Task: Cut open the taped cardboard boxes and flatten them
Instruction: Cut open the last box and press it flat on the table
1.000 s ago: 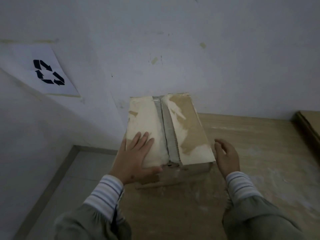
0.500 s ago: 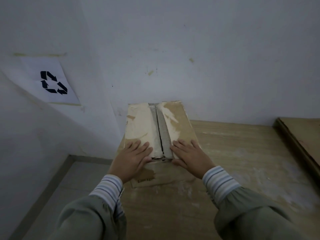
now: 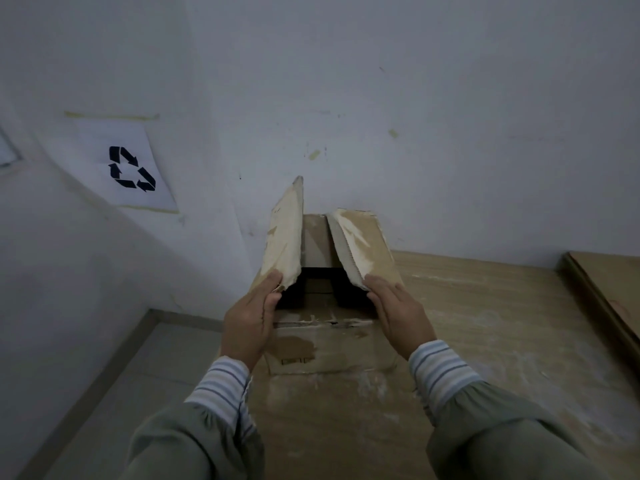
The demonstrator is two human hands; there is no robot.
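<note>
At frame centre the box (image 3: 325, 327) sits on the table (image 3: 485, 323). Left hand (image 3: 247, 323) pinches the raised flap (image 3: 285, 237); right hand (image 3: 398, 311) grips the other flap (image 3: 363, 245) (torn paper), which may rip.

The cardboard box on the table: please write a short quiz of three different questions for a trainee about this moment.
1. True or false: both top flaps of the cardboard box lie flat and shut.
2. Which flap stands steeper: A) left flap, B) right flap?
3. What sign is on the paper on the wall?

Key: 1 false, the left hand and right hand hold them apart. 2 A. 3 recycling arrows.
</note>
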